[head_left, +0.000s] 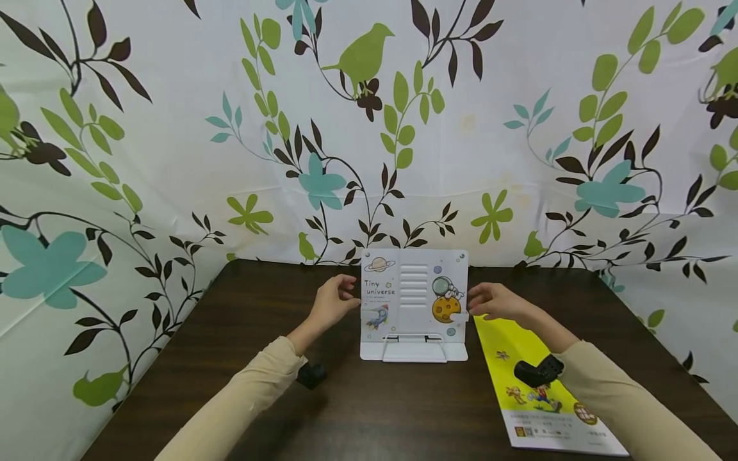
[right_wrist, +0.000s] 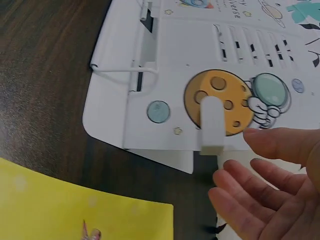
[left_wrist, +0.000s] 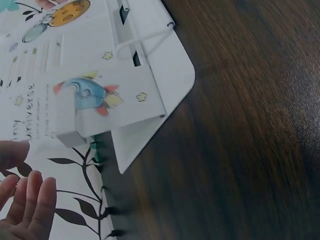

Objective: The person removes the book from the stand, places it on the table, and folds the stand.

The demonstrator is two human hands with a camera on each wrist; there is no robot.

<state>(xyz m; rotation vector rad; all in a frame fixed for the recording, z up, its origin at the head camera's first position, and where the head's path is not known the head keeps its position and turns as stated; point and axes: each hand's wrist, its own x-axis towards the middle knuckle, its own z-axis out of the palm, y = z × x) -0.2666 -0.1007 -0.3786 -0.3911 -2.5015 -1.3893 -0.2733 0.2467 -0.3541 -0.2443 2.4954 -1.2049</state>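
A white book stand (head_left: 413, 320) printed with "Tiny universe", a rocket, an orange moon and an astronaut stands upright on the dark wood table. My left hand (head_left: 332, 299) is beside its left edge, fingers loosely bent; in the left wrist view the thumb and fingers (left_wrist: 31, 205) hold nothing. On the other side, my right hand (head_left: 497, 301) is by the right edge near the moon picture. Its thumb (right_wrist: 280, 145) lies close to the panel's edge in the right wrist view; whether it touches is unclear. A white clip (right_wrist: 212, 125) sticks out over the moon.
A yellow book (head_left: 519, 365) with cartoon figures lies flat on the right of the table (head_left: 369, 410), partly under my right forearm. Behind the table hangs a white cloth (head_left: 184, 160) with leaves, birds and flowers. Each wrist carries a small black camera (head_left: 311, 375).
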